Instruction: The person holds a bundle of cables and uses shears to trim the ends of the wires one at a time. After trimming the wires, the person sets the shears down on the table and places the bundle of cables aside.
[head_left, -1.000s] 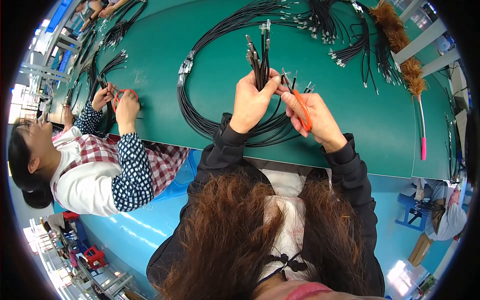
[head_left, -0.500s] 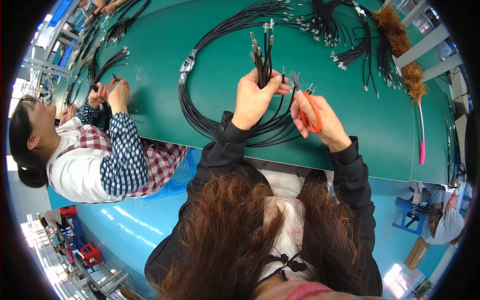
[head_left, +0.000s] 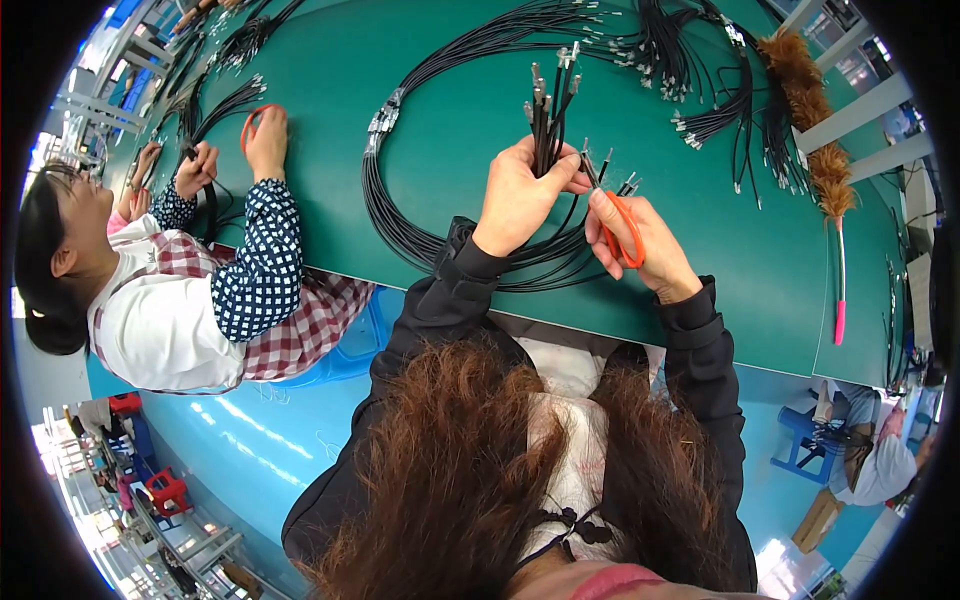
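Left hand [head_left: 520, 200] closed tight round a bundle of black cables [head_left: 548, 125], long axis upright, metal-tipped ends pointing away across the green table [head_left: 450, 130], lower lengths trailing back into the big cable coil [head_left: 400, 215]. Right hand [head_left: 635, 240] curled through the handles of orange scissors [head_left: 622, 228], blades aimed up-left at the bundle, just beside the left thumb. Left of these, a co-worker's hand [head_left: 268, 135] holding another orange pair.

cable coil [head_left: 420, 190] lies on the table [head_left: 780, 270], feather duster [head_left: 815, 150] at its right, co-worker [head_left: 170, 290] left.
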